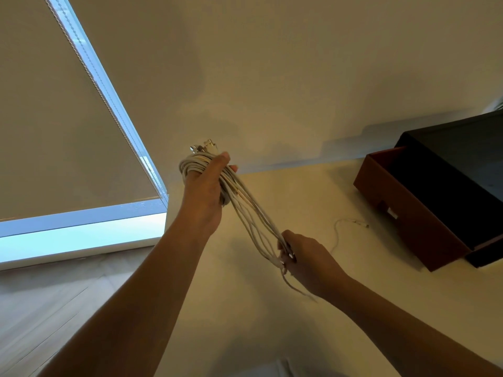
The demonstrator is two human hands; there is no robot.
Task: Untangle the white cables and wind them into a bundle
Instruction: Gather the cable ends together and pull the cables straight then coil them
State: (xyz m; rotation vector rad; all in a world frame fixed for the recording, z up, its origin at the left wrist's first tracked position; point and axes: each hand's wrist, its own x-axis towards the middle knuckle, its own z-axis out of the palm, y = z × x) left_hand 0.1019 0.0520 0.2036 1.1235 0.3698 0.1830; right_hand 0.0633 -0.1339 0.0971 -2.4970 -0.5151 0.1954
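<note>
Fingers (221,160) of the left hand (204,191) are curling round the coil of white cables (187,165), holding it raised well left of the open drawer (402,221), while the right hand (310,257), lower and nearer the drawer, is pinching the uncoiled strands and holding them taut. Loops could be springing off if that pinch slackens, since the tails below it are hanging unevenly and the plugs (208,146) are sticking up where a turn could snag. One stray cable (337,232) is lying on the table (272,336) just left of the drawer, apart from the bundle, and risks being left out.
</note>
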